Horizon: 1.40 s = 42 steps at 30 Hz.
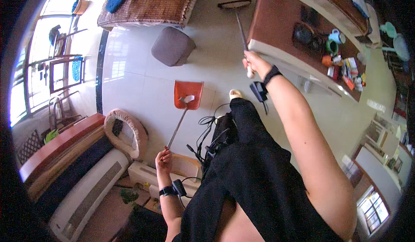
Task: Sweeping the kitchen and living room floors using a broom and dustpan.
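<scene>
My left hand (164,161) is closed around the metal handle of a red dustpan (178,94), whose pan lies on the tiled floor with a crumpled white scrap in it. With my right hand (255,63) I grip the stick of a broom (234,4), near its pale end. The broom's dark head is on the floor far ahead, between a woven-covered seat and a brown-topped table. Black wristbands with small devices are on both my wrists.
A grey stool (173,46) stands beyond the dustpan. The brown table (275,18) at the right bears mugs, a dark pot and clutter. A pet bed (140,135) is at the left, near a long white appliance (89,193). Black cables (202,138) hang beside my legs.
</scene>
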Each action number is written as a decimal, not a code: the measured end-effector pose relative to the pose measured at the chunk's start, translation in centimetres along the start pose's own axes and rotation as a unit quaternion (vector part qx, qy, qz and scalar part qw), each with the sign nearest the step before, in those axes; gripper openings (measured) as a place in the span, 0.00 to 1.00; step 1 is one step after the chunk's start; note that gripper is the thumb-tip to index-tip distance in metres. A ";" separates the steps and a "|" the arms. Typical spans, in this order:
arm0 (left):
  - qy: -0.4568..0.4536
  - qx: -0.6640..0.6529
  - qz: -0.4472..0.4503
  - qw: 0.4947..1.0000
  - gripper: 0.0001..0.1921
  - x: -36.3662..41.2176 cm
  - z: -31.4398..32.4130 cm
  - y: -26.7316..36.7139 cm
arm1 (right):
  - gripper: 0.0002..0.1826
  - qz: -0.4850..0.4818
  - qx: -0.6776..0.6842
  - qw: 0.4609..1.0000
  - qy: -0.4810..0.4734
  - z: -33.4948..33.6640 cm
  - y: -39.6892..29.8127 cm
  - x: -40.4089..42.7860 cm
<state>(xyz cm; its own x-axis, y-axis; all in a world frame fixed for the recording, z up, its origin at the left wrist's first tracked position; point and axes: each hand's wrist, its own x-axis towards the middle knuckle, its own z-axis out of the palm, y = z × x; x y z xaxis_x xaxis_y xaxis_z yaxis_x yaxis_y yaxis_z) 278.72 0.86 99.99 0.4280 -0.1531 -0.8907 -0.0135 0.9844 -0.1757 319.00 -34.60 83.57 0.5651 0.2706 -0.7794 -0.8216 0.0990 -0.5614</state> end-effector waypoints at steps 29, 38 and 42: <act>-0.001 0.321 -0.059 0.945 0.06 4.7 -16.9 8.7 | 0.14 0.211 -0.009 0.972 0.103 -3.1 32.1 -42.5; -0.004 0.307 -0.041 0.951 0.05 11.8 -15.6 13.0 | 0.13 0.207 -0.364 0.859 0.294 -8.1 27.5 -44.9; 0.007 0.329 -0.062 0.942 0.04 12.3 -18.0 15.7 | 0.14 0.115 -0.741 0.604 0.269 -11.2 24.8 -44.4</act>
<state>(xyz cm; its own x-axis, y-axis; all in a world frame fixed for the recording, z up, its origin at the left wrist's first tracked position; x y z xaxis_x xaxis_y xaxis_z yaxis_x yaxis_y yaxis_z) 267.53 12.84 78.77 0.3774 -0.2675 -0.8866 0.6010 0.7991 0.0148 274.39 -54.83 101.11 0.7189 -0.2765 -0.6378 -0.1383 -0.9560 0.2586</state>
